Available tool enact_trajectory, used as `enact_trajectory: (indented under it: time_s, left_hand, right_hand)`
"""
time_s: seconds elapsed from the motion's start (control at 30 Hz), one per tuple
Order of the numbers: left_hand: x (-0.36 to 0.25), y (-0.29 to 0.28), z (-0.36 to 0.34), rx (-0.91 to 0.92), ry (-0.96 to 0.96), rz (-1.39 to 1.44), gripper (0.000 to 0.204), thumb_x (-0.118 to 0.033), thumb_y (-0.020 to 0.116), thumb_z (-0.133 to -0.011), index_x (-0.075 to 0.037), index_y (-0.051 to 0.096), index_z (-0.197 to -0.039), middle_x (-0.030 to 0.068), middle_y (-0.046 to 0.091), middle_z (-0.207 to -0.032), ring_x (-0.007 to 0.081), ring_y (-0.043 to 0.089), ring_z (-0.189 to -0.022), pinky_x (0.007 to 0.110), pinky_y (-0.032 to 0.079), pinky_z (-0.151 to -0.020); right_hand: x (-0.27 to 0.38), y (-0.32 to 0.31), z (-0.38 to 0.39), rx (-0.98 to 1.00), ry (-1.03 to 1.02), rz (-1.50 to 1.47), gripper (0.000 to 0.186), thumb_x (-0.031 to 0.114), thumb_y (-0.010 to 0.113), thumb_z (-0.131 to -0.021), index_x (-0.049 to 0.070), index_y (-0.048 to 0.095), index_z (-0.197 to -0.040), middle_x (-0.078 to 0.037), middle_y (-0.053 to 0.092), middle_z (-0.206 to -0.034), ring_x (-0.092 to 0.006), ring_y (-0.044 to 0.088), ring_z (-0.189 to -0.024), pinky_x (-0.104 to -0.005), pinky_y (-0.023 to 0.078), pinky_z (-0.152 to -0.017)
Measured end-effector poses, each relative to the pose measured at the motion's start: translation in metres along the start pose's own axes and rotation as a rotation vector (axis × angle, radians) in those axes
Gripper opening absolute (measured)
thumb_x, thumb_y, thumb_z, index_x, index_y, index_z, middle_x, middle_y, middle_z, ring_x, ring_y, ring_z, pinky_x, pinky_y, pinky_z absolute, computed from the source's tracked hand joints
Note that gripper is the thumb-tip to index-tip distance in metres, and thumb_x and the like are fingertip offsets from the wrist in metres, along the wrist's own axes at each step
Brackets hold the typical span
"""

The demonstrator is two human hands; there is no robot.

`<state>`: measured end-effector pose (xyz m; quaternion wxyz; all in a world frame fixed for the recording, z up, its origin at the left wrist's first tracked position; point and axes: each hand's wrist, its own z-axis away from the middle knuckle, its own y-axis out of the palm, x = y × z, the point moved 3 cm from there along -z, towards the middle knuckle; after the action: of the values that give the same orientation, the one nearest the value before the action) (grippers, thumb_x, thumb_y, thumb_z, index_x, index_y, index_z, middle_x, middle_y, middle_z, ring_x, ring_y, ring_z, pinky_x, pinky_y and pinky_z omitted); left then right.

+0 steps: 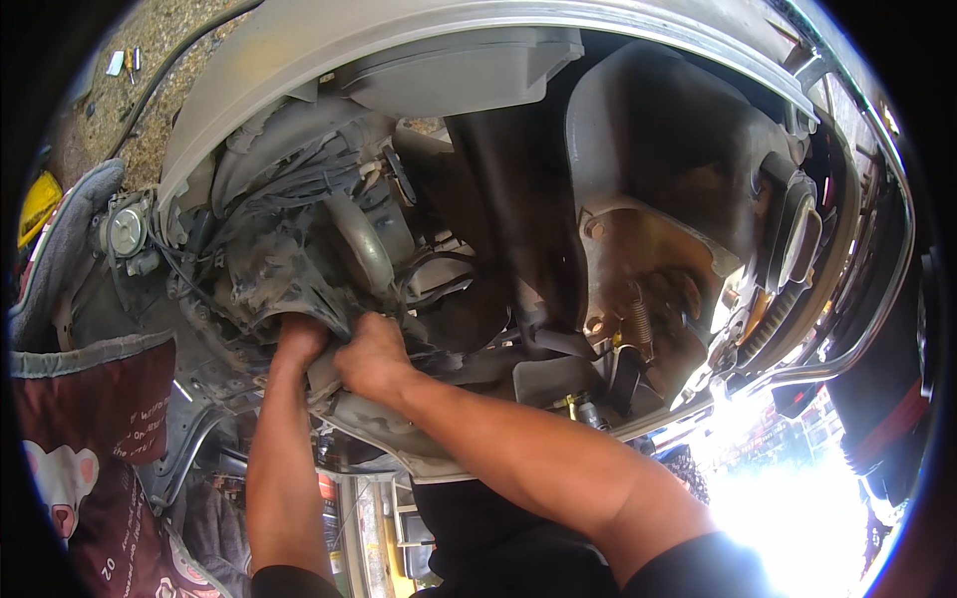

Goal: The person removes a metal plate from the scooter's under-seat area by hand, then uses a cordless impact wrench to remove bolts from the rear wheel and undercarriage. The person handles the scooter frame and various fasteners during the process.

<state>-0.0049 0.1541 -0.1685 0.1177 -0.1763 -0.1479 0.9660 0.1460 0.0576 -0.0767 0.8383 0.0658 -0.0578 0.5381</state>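
Both of my arms reach into a vehicle's dusty engine bay (319, 199). My left hand (300, 339) is pushed under a grey, dirt-covered part (274, 274), which hides its fingers. Just to the right, my right hand (373, 356) is closed, knuckles up, against the edge of dark parts; whatever its fingers grip is hidden. Beyond the right hand a curved metal pipe (361, 244) runs downward. Dark cables (289, 194) cross the bay above the left hand.
A curved body panel (399, 40) borders the far side. Bracket and spring (638, 324) sit at right, near a headlamp (800, 237). A round silver part (128, 231) and patterned maroon cloth (95, 399) are at left. A black hose (164, 70) lies on the rough ground.
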Motion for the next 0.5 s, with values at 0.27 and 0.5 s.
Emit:
enact_trajectory:
  time_s: [0.27, 0.5]
  left_hand:
    - [0.002, 0.001, -0.002, -0.035, 0.004, 0.113, 0.049, -0.022, 0.053, -0.089, 0.000, 0.051, -0.134, 0.0197, 0.048, -0.142, 0.0334, 0.043, -0.133, 0.041, 0.036, -0.109]
    - [0.006, 0.002, -0.010, -0.101, 0.005, -0.091, 0.043, -0.024, 0.054, -0.083, 0.003, 0.063, -0.116, 0.0266, 0.059, -0.125, 0.0395, 0.055, -0.119, 0.042, 0.042, -0.103]
  right_hand:
    - [0.000, 0.001, -0.006, -0.029, 0.021, -0.019, 0.027, 0.005, 0.062, -0.067, -0.013, 0.065, -0.087, -0.033, 0.066, -0.090, -0.0429, 0.066, -0.096, -0.0424, 0.053, -0.084]
    - [0.000, 0.002, -0.011, -0.009, 0.077, -0.113, 0.028, 0.004, 0.063, -0.069, -0.013, 0.067, -0.091, -0.030, 0.068, -0.096, -0.0401, 0.067, -0.098, -0.0386, 0.053, -0.085]
